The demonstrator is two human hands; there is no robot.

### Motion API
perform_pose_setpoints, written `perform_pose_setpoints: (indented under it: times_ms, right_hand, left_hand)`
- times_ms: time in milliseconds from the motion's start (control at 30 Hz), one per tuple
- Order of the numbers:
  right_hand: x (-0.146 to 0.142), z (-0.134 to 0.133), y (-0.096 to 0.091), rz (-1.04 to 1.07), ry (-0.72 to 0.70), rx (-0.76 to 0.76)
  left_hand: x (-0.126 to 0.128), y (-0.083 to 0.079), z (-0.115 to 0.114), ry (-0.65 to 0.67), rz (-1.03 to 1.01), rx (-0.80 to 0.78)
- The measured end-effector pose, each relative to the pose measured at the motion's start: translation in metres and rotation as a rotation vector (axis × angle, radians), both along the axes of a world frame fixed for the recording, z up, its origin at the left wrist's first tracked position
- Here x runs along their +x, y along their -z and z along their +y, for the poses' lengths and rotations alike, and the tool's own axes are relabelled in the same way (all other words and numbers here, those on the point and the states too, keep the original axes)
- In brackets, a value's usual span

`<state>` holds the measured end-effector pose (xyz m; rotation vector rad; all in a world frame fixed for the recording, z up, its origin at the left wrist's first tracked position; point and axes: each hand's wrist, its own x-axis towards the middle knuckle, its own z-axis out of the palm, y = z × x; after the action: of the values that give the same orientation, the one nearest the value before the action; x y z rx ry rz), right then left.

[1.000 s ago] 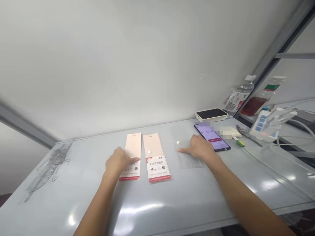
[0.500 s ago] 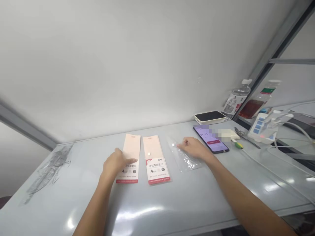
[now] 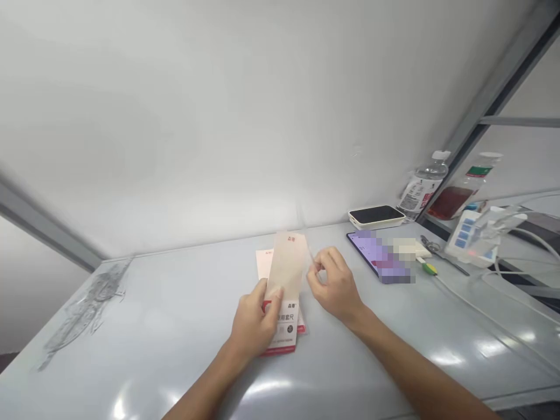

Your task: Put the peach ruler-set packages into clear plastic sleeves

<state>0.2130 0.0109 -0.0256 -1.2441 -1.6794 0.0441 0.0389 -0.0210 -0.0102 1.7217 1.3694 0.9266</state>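
My left hand is closed on a pink-and-white printed card, thumb on its face, fingers behind. The card is raised and slightly tilted, with a red strip along its bottom. Behind and partly under it lies a second card of the same kind on the table; most of it is covered. My right hand pinches a clear plastic bag by its edge, just right of the raised card. Much of the bag is hard to see against the wall and behind the card.
At the right lie a phone with a purple screen, another phone in a pale case, a power strip with white cables, and a key-like metal item. Two bottles stand behind. A dark drawing marks the table's left.
My left hand has lifted the left card and carried it right, over the other card. My right hand has raised the plastic bag from the table and moved it up beside the card.
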Motion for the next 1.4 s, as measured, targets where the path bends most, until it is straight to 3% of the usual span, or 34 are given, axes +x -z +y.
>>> perform_pose_setpoints:
  times_ms: [133,233,433,567,833,1000,1167,1333,1400]
  right_hand:
    - [-0.004,-0.005,0.001,-0.003,-0.103,0.035]
    - [-0.004,-0.01,-0.004,0.142,-0.219,-0.05]
    - [0.002,-0.01,-0.017,0.816,-0.676,-0.483]
    - [0.006,-0.006,-0.017,1.098,-0.853,-0.698]
    - [0.001,-0.01,-0.024,1.1,-0.866,-0.934]
    - [-0.005,-0.012,-0.019,1.173,-0.92,-0.959]
    - [-0.007,-0.012,-0.013,1.198,-0.842,-0.931]
    - [-0.008,-0.013,-0.015,1.3,-1.007,-0.967]
    - [-0.009,-0.013,-0.014,1.312,-1.008,-0.985]
  left_hand:
    - [0.006,0.005,-0.004,-0.042,0.002,-0.039]
    - [0.002,0.004,0.001,-0.105,0.011,-0.016]
    - [-0.006,-0.001,0.007,-0.135,-0.02,0.007]
    - [-0.008,-0.004,0.009,-0.145,-0.059,0.007]
    - [-0.013,-0.007,0.012,-0.213,-0.157,0.009]
    - [-0.012,-0.005,0.012,-0.196,-0.191,-0.004]
    - [-0.012,-0.003,0.012,-0.158,-0.259,-0.06]
    - [-0.015,-0.005,0.013,-0.249,-0.26,-0.022]
    - [-0.016,-0.005,0.014,-0.268,-0.24,-0.005]
